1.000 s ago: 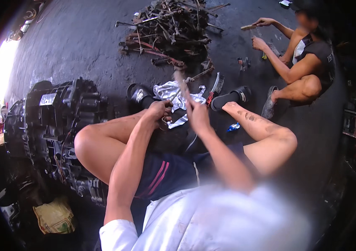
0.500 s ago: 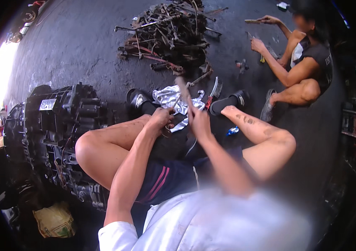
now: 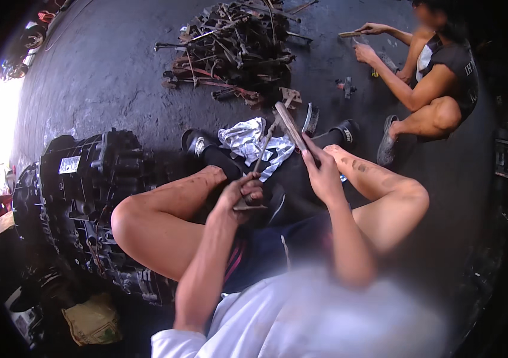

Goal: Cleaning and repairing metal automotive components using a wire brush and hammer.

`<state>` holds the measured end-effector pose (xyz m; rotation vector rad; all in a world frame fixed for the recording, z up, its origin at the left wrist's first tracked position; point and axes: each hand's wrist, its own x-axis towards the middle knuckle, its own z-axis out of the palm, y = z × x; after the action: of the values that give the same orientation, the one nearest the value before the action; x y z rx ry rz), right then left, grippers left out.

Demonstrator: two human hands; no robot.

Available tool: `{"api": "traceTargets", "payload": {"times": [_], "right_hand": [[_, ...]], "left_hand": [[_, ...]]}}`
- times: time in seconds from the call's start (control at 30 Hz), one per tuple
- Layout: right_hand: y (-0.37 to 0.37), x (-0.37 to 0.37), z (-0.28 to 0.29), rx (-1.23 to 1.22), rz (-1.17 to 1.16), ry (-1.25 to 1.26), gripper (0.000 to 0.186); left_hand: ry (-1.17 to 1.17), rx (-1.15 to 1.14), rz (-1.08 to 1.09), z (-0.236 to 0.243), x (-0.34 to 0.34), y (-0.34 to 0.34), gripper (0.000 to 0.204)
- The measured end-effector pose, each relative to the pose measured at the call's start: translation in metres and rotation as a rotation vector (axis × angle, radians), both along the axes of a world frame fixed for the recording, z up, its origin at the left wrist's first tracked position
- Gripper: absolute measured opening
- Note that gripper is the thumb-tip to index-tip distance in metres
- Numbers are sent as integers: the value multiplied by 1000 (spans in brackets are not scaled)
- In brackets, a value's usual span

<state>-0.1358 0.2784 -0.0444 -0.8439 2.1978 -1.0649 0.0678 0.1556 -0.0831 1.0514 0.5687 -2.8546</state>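
My left hand [image 3: 242,194] is closed around a thin metal linkage rod [image 3: 260,160], whose far end rises over a crumpled silvery cloth [image 3: 242,138]. A flat end of the rod shows below my fingers. My right hand [image 3: 324,173] grips a long wooden-backed brush [image 3: 290,126] tilted up to the left. Its bristles cannot be made out. The brush and the rod are apart. Just beyond the brush, another brush [image 3: 310,118] lies on the floor, partly hidden.
A heap of rusty metal rods [image 3: 230,51] lies ahead on the dark floor [image 3: 105,65]. A large black gearbox [image 3: 87,197] stands to my left, with a crumpled sack [image 3: 93,319] nearer. At the right a co-worker [image 3: 439,83] squats, holding a wooden tool [image 3: 349,34].
My right hand has swung right with the brush, away from the rod it was blurred across. My left hand has come nearer to me and slightly right, still holding the rod.
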Motion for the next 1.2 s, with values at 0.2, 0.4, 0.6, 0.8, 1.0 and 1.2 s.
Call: {"api": "traceTargets", "payload": {"times": [0.2,0.4,0.6,0.8,1.0,1.2], "right_hand": [[12,48,37,300,390,215,36],[-59,16,-56,222,298,323,34],[-14,50,-5,194,395,212,34],[-51,18,-37,262,298,364,37],[-13,32,-20,293,298,418,39],[-33,32,-43,299,361,405,39]], "left_hand": [[50,191,224,6,1,23,21],[-43,165,204,-1,1,14,22],[-49,78,199,-1,-2,25,16],[5,251,286,-5,-2,4,20],[-39,128,224,-4,-5,19,20],[-37,195,250,-15,1,4,18]]}}
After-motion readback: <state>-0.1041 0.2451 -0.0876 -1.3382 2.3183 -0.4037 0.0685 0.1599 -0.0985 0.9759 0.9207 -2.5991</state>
